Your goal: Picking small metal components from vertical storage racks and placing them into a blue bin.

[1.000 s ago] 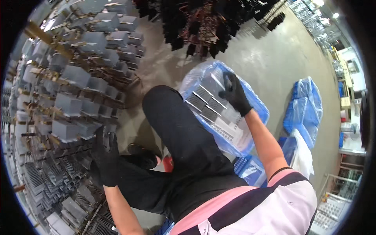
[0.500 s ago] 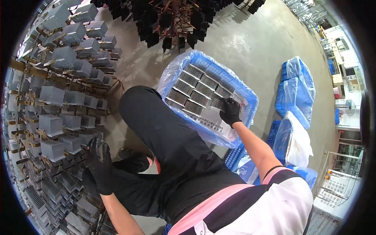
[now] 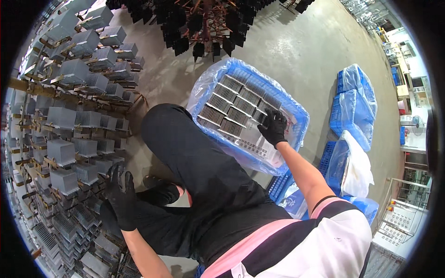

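Finned metal blocks (image 3: 221,104) are lying in staggered rows inside a blue crate (image 3: 303,122), just above the middle of the frame, over a pale printed sheet (image 3: 252,148). The gloved right hand (image 3: 274,126) is resting at the row's right end, fingers half bent over a block (whether they are gripping it, I cannot tell). The step in hand is seemingly setting or straightening that block; the next move is probably calling for lining it up gently, sparing the fins. The gloved left hand (image 3: 121,197), lower left, is hanging loosely curled, thumb apart, apparently holding nothing, beside a rack (image 3: 17,85) bearing grey blocks. A bent knee (image 3: 162,123) is standing between rack and crate, and a loose plastic liner (image 3: 195,95) is draping over the rim; both could be getting in the way. Farther out, a dark-laden rack (image 3: 206,28) is filling the top centre, and lined crates (image 3: 340,116) are sitting at right.
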Demonstrator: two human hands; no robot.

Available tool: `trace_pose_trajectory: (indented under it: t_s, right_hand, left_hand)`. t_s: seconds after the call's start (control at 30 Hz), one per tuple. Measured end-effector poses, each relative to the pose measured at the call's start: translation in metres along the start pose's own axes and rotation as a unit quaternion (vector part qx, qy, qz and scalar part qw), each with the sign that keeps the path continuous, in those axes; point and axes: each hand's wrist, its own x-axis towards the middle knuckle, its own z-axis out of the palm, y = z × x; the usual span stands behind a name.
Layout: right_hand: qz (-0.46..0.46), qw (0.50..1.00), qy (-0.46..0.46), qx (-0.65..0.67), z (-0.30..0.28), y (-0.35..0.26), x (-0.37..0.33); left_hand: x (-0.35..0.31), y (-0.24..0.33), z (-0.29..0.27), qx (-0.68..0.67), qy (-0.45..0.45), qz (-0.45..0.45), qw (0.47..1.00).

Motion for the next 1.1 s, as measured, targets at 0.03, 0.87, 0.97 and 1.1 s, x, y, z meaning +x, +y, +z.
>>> trace_pose_trajectory:
  t_s: [0.03, 0.87, 0.97, 1.1]
  right_hand:
    - [-0.005, 1.0, -0.002, 0.003, 0.001, -0.005, 0.001]
    - [-0.58, 0.656, -0.264, 0.404, -0.146, -0.574, 0.022]
    - [-0.662, 0.718, 0.006, 0.214, -0.08, -0.61, 0.018]
    - [-0.616, 0.709, 0.017, 0.343, -0.069, -0.654, -0.011]
  left_hand:
    - [-0.003, -0.001, -0.002, 0.003, 0.001, -0.005, 1.0]
    - [-0.057, -0.114, -0.13, 0.178, 0.28, -0.091, 0.939]
    - [-0.013, -0.127, -0.117, 0.126, 0.243, -0.125, 0.954]
    - [-0.008, -0.178, -0.118, -0.04, 0.248, -0.268, 0.93]
